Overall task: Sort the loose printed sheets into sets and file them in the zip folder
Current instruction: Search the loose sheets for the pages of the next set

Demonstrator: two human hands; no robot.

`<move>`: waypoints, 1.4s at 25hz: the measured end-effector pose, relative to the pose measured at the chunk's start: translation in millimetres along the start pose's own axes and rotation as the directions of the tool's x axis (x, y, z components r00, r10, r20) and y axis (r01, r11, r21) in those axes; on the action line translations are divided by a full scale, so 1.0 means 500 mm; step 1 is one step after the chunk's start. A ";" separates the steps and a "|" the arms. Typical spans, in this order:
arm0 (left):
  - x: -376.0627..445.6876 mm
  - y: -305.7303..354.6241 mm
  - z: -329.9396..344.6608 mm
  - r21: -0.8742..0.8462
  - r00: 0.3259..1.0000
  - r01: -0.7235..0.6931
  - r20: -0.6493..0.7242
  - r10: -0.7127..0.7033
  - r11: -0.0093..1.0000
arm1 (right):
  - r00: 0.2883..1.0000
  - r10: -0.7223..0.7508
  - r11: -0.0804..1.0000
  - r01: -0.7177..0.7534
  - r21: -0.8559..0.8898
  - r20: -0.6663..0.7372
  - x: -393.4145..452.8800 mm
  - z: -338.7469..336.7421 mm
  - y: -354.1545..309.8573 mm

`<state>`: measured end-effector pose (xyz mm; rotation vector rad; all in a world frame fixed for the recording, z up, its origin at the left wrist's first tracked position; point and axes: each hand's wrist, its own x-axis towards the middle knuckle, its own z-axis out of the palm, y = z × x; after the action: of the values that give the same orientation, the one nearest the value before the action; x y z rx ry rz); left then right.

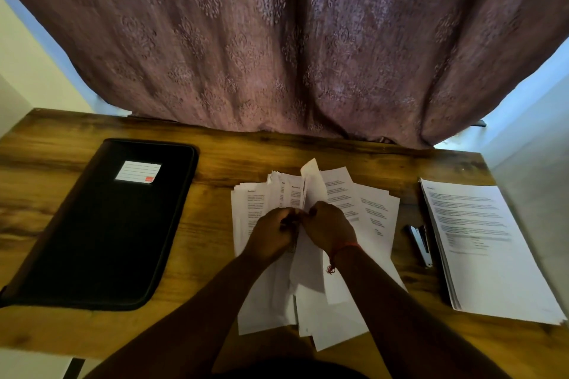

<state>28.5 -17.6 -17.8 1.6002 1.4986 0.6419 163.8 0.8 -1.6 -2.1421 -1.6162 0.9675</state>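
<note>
Fanning through the loose white printed sheets (311, 224) at mid-worktop, both hands pinched pages together: left hand (272, 232) and right hand (328, 226) each held a grip on paper edges. Sheets' long axis ran away from the person; the shut black zip folder (101, 224) lay well left, nearer the left hand.

black zip folder (101, 234) | white sheets (378, 218) | mauve floral curtain (277, 40)

Bare forearms; red thread bracelet (343, 251) on right wrist.
</note>
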 end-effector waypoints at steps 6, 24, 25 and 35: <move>-0.009 -0.018 -0.001 0.014 1.000 0.025 0.007 -0.025 1.000 | 0.999 -0.032 0.999 0.031 0.025 0.039 -0.005 0.001 -0.005; 0.021 0.010 0.012 0.265 0.969 0.238 -0.128 -0.211 0.934 | 0.993 0.075 0.966 -0.049 0.255 -0.094 -0.036 0.000 0.001; 0.015 0.006 0.016 0.422 0.977 0.199 -0.156 -0.146 0.885 | 0.992 0.081 0.963 -0.054 0.262 -0.094 -0.036 -0.001 0.001; -0.004 -0.005 0.017 0.645 0.987 0.118 -0.156 -0.020 0.755 | 0.992 0.086 0.957 -0.055 0.284 -0.097 -0.037 0.005 0.006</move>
<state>33.6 -21.8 -24.0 2.0292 2.0261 0.1744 161.5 -17.6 1.0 -2.0299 -1.2745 1.0143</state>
